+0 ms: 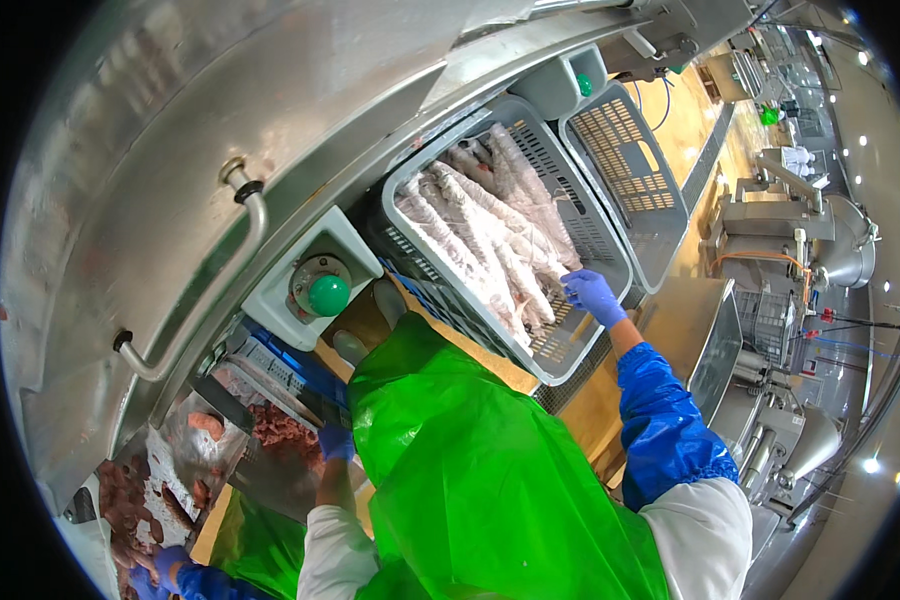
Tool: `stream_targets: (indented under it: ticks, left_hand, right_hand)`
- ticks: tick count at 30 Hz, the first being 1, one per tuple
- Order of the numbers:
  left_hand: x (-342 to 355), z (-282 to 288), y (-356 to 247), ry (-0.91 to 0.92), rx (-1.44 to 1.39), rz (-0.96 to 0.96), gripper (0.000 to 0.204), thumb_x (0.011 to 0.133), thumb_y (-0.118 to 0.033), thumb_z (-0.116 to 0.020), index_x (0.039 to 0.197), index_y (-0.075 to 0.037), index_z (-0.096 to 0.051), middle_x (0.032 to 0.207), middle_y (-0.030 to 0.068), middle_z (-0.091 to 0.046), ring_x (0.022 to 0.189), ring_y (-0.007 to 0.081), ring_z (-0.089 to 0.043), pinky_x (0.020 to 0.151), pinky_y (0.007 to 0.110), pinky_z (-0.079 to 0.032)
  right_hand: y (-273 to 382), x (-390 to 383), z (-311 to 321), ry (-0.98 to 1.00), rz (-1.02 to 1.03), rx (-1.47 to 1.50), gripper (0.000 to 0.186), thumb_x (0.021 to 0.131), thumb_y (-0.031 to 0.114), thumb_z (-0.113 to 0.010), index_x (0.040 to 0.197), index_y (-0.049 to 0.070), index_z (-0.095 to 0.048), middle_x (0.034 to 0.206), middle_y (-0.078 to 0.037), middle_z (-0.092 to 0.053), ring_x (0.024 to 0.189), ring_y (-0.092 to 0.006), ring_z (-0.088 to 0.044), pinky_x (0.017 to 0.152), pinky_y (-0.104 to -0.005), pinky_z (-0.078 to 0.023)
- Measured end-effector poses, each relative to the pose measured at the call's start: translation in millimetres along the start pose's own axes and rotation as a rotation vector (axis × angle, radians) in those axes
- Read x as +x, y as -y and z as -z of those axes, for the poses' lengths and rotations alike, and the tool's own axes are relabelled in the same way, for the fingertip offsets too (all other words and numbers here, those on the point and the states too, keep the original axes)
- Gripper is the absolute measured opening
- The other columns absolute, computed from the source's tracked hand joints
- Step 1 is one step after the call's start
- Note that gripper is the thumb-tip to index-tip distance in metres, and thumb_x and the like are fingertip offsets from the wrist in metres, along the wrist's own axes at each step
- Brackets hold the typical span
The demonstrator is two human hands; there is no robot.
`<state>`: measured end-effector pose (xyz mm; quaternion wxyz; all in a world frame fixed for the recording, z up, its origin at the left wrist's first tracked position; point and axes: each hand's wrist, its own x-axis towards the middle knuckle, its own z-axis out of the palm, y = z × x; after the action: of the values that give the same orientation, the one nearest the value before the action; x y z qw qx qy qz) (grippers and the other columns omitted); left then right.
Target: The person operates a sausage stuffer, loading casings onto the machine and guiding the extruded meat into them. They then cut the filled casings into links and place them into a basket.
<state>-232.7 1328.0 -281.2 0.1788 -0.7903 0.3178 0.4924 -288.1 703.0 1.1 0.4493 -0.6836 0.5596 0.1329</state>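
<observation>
Our right hand [595,295], in a violet glove, reaches over the right side of a grey crate [588,215] at the upper middle of the frame, its fingers bent at the lower right ends of some pale wrapped rolls [495,235]; we cannot tell whether it grips one. The rolls lie side by side inside the crate, slanting from its upper left toward its lower right, where part of the slotted bottom shows. Our left hand [337,442], at the lower left of the frame, is beside a heap of red meat [282,430]; most of its fingers are out of sight, so we cannot tell how wide it is or whether it holds anything. Our green apron [490,470] fills the lower middle and hides what lies beneath it. A second crate [625,150] stands just beyond the first, to its upper right. Green buttons [328,296] on pale housings sit to the left of and above the rolls, and a bent steel handle [257,228] juts from the metal wall [170,150] at the left. In the bottom left corner, a co-worker's gloved hands [173,565] are near more meat. Steel machines [770,235] line the right.
</observation>
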Motion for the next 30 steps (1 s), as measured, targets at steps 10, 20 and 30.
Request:
stream_targets:
  ticks: [10,20,30]
  left_hand:
    - [-145.0,-39.2,112.4,0.221,-0.388,0.291,0.037,0.085,-0.039,-0.058,0.104,-0.009,-0.068,0.108,0.0173,-0.067,0.101,0.0332,-0.064,0.085,0.041,-0.051]
    - [-144.8,278.8,53.8,-0.299,-0.724,-0.234,0.034,0.087,-0.024,-0.060,0.115,-0.004,-0.063,0.111,0.0171,-0.065,0.102,0.0311,-0.063,0.089,0.038,-0.049]
    - [-121.0,389.5,8.3,-0.115,-0.521,-0.369,0.037,0.089,-0.021,-0.058,0.122,-0.006,-0.060,0.115,0.0189,-0.064,0.108,0.0304,-0.061,0.094,0.039,-0.047]
  right_hand:
    - [-22.7,3.7,-122.1,0.035,0.336,-0.316,0.040,0.080,0.023,-0.062,0.115,0.003,-0.065,0.095,-0.020,-0.068,0.092,-0.0349,-0.064,0.084,-0.0424,-0.049]
    - [-15.8,17.7,-168.3,-0.050,0.309,-0.229,0.053,0.079,0.016,-0.058,0.131,0.013,-0.048,0.110,-0.029,-0.056,0.104,-0.0450,-0.056,0.091,-0.0506,-0.046]
    - [9.3,67.8,-141.6,0.430,0.392,0.141,0.080,0.076,0.034,-0.068,0.143,0.001,-0.038,0.142,-0.022,-0.046,0.132,-0.0330,-0.044,0.110,-0.0375,-0.035]
